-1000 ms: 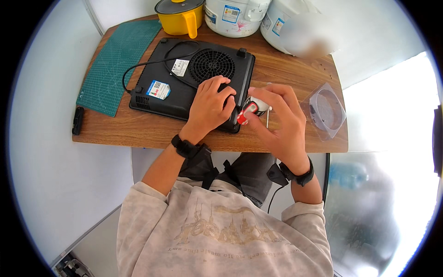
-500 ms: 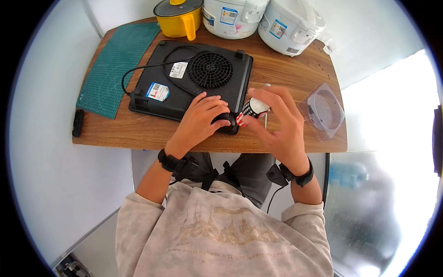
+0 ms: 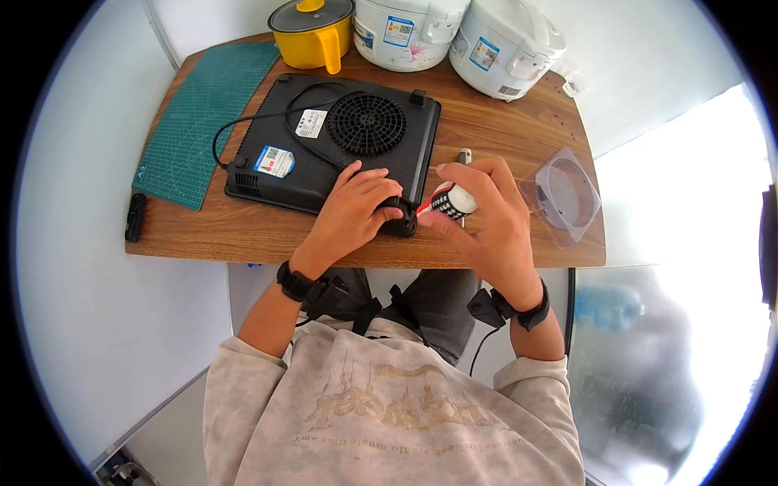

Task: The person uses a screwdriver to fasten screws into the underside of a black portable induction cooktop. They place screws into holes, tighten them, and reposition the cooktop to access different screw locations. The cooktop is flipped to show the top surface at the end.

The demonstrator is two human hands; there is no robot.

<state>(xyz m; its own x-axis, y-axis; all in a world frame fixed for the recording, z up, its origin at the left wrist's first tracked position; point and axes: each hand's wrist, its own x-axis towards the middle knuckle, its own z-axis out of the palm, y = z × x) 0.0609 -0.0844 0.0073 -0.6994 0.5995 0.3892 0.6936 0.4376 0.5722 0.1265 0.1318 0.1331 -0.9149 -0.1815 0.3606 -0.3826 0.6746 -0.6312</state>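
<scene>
Stubby handheld tool (image 3: pixel 455 200): red at its narrower end, white and rounded at the other, with a black-and-white patterned band around the body; part is hidden by the gripping thumb.
Tool's direction: the long axis lies aslant, the red end leading toward the left hand's thumb, the white end facing back into the right palm.
Tool's place: between the right thumb and forefinger, just beside the cooktop's near right corner; whether its tip touches there, I cannot tell.
Right hand (image 3: pixel 502 228): thumb and fingers clamped on the tool, arched around it.
Left hand (image 3: pixel 347 212): lies over the corner, fingers bent and thumb near a dark knob-like part; whether they grip it, I cannot tell.
Induction cooktop (image 3: pixel 296 185): black, underside up, beneath the left fingers; its round fan grille (image 3: pixel 367 123) sits beyond those fingertips.
Power cord (image 3: pixel 235 124): black, looped over the cooktop, left of and beyond the left fingers.
Clear plastic tray (image 3: pixel 571 198): on the wooden worktop (image 3: pixel 203 241), right of the right fingers.
</scene>
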